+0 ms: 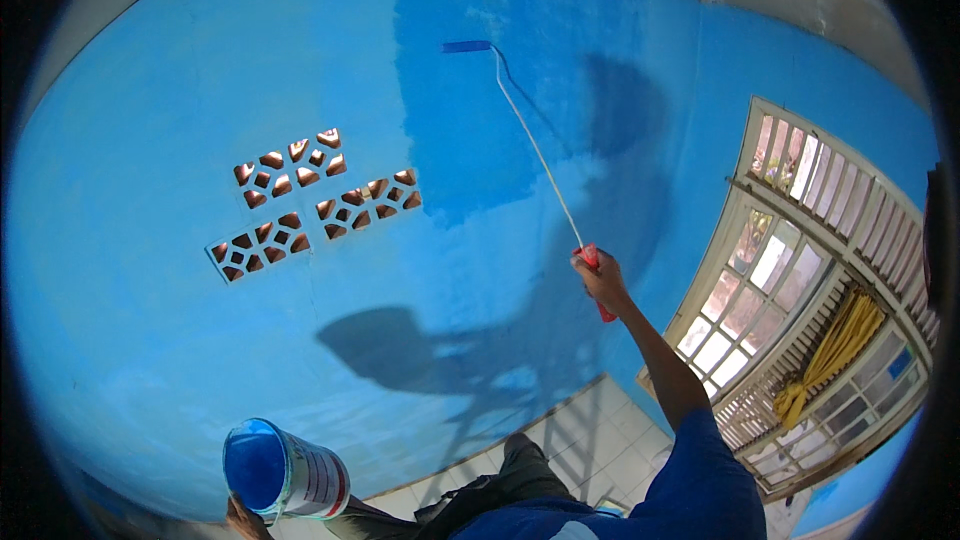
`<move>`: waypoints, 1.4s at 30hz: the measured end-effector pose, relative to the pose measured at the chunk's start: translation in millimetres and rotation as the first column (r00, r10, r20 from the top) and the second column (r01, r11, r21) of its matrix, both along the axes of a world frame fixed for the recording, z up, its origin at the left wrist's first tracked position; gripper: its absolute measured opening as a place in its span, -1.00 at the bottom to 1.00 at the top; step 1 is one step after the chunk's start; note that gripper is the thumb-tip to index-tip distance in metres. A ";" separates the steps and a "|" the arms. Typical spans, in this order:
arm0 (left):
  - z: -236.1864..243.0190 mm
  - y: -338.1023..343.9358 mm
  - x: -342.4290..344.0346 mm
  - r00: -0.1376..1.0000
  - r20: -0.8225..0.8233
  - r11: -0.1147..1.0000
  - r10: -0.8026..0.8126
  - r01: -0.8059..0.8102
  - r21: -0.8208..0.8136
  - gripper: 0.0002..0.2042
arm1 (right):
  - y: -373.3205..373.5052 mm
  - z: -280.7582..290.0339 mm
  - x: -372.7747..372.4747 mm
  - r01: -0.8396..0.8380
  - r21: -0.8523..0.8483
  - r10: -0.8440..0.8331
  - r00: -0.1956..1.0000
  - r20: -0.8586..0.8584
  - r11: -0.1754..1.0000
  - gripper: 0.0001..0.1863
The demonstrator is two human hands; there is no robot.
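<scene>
My right hand (598,278) is closed on the red handle (606,308) of a long-framed paint roller, held out toward the wall. The blue roller head (466,46) is on or close to a darker, fresh-looking blue patch (470,160) of the lighter blue wall (140,240); contact is unclear. At the lower left my left hand (245,516) grips a white paint bucket (315,475) at its lower side, tilted toward me, with bright blue paint (254,465) inside. Part of that hand is hidden behind the bucket.
Three decorative vent blocks (368,202) pierce the wall. On the right is a white louvred window (760,270) with a yellow curtain (820,370). A pale ceiling (770,0) edges the top. Below are my legs (525,470), white floor tiles (610,440) and shadows on wall and floor.
</scene>
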State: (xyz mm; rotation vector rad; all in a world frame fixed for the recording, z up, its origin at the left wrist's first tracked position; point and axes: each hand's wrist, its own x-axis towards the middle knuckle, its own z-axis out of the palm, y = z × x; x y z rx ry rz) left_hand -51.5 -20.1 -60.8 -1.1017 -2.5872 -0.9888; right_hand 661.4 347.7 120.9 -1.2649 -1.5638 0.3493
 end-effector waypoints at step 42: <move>1.7 19.5 0.4 1.000 -0.010 0.999 0.018 -0.018 -0.037 -0.62 | 87.5 180.0 25.3 0.119 0.106 -0.136 0.976 0.171 0.987 -0.61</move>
